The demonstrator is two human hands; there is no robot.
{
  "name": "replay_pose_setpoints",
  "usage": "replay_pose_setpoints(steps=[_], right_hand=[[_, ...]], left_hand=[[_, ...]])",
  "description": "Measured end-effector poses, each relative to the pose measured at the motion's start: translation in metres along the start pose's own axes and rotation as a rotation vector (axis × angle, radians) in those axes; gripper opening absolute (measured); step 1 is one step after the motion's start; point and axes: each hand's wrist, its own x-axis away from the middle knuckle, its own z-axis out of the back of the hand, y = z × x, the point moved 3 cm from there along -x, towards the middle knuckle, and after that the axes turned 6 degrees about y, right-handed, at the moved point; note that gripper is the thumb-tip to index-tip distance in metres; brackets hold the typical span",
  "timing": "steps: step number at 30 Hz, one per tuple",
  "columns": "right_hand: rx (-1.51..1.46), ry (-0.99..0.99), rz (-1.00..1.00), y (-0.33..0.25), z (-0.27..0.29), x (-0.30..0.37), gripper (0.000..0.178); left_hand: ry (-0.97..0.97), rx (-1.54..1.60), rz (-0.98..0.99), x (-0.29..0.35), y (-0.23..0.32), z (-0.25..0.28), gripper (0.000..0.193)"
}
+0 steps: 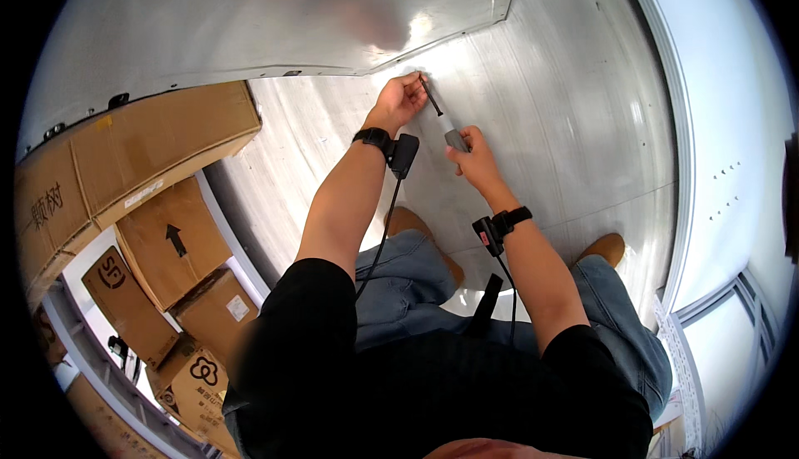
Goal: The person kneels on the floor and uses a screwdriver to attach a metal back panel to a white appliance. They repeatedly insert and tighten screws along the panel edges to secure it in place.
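Observation:
My right hand point(475, 162) is wrapped round the grey handle of a screwdriver point(454, 137). Its pale collar leads into a thin dark shaft that slants up and left to my left hand point(402, 101). The fingers of my left hand are pinched together close to the shaft's far end, near the bottom edge of a large metal panel point(275, 18). Whatever sits between those fingertips is too small to make out. Each wrist wears a black strap with a small box and a cable.
Cardboard boxes point(173, 238) are stacked on a metal rack to the left. A pale wood-look floor point(574, 126) lies under my hands and shoes. Along the right runs a white panel point(707, 126) with a raised edge.

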Motion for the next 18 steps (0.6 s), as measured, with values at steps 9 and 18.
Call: replay_pose_setpoints(steps=[9, 18], right_hand=[[-0.109, -0.065, -0.155, -0.002, -0.039, -0.005, 0.042], [-0.143, 0.014, -0.102, -0.010, -0.049, -0.008, 0.039]], left_hand=[[0.228, -0.343, -0.187, -0.002, 0.028, 0.012, 0.021], [0.216, -0.304, -0.273, -0.013, 0.033, 0.006, 0.013]])
